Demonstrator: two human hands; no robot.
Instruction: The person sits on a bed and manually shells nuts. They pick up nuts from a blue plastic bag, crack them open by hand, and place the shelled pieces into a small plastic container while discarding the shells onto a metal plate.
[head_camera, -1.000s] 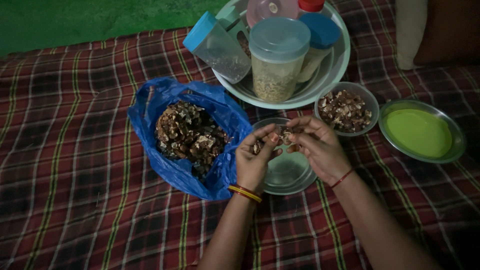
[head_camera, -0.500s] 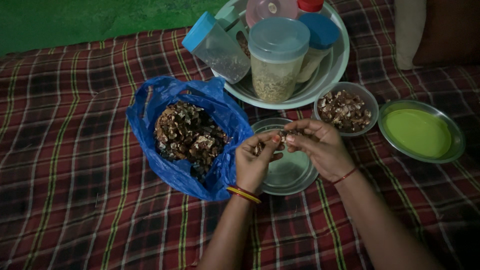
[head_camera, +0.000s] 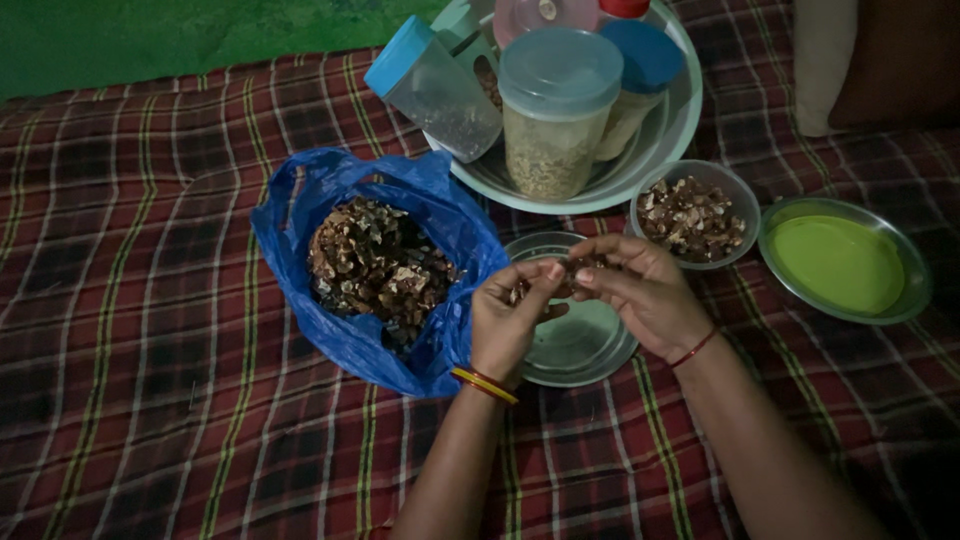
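- Pinching a small brown shelled piece between them, the left hand and right hand meet just above a steel plate on the plaid bedsheet.
- Left fingers are clenched on further brown bits; right fingers grip the same piece from the other side.
- A blue plastic bag, open and full of brown husky material, touches the left hand's outer side.
- A small steel bowl of broken brown pieces stands just beyond the right hand.
- A green-lined steel dish lies further right.
- A large basin holds lidded plastic jars.
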